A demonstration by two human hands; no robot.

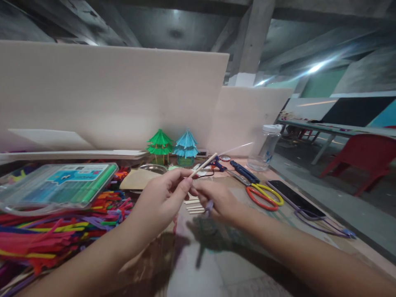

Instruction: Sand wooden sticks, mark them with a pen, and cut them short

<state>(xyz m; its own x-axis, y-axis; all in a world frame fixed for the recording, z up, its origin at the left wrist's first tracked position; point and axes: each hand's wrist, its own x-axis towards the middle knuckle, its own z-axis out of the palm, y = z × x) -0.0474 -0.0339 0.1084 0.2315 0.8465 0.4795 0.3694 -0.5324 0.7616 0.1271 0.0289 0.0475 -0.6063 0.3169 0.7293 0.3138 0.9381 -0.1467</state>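
Note:
My left hand (167, 192) is closed, pinching a thin pale wooden stick (204, 165) between thumb and fingers. The stick points up and to the right. My right hand (218, 200) is curled shut against the left fingertips near the stick's lower end, with a purple strip (209, 206) poking out of its grip. How far that strip runs inside the fist is hidden. Just below the hands, several short pale sticks (194, 210) lie in a row on the work surface. Behind them stand a green paper pagoda (160, 144) and a light blue one (186, 145).
At right lie scissors (262, 198), a dark blue utility knife (244, 171), a phone (295, 198) and a clear bottle (262, 150). A blue glue gun (219, 165) is beyond the hands. Leftward, a plastic marker case (62, 185) rests on colourful strips (40, 239).

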